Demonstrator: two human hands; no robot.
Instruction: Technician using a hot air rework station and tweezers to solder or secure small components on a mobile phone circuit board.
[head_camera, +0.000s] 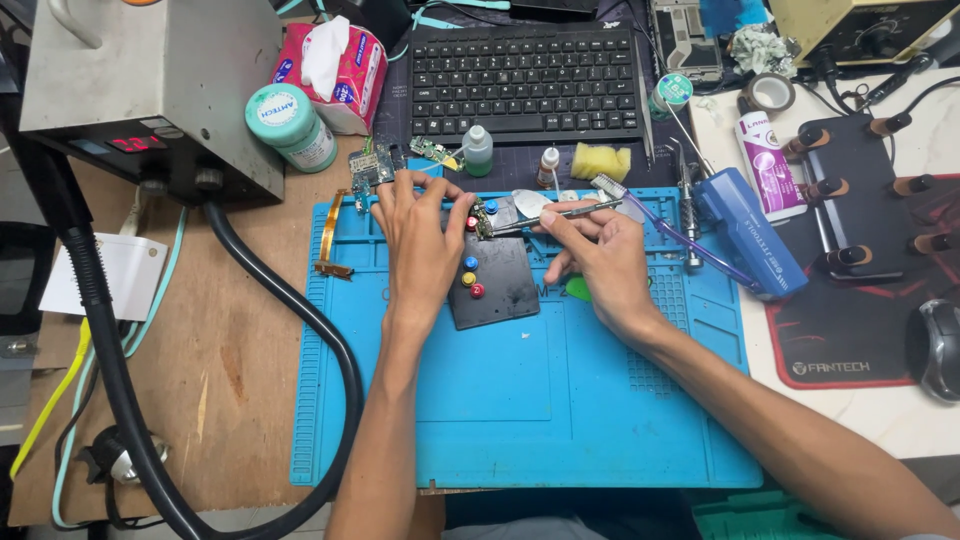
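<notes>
A small circuit board (483, 222) sits clamped at the top edge of the black holder plate (500, 285); I judge it light, stiff and fragile, best held by its edges. My left hand (420, 240) pins it with closed fingertips. My right hand (600, 255) grips tweezers (555, 214) touching it. A blue mat (520, 420) lies beneath the plate.

1. Bench (230, 370): brown wooden top on the left, white surface on the right.
2. Blue silicone work mat (520, 400), lying flat at the bench centre.
3. Black keyboard (525, 85), behind the mat.
4. Grey station box (150, 90) with thick black hose (300, 330), rear left.
5. Teal-lidded jar (290, 125) and tissue pack (335, 75), beside the box.
6. Black mouse pad (850, 330) carrying a mouse (937, 348), far right.
</notes>
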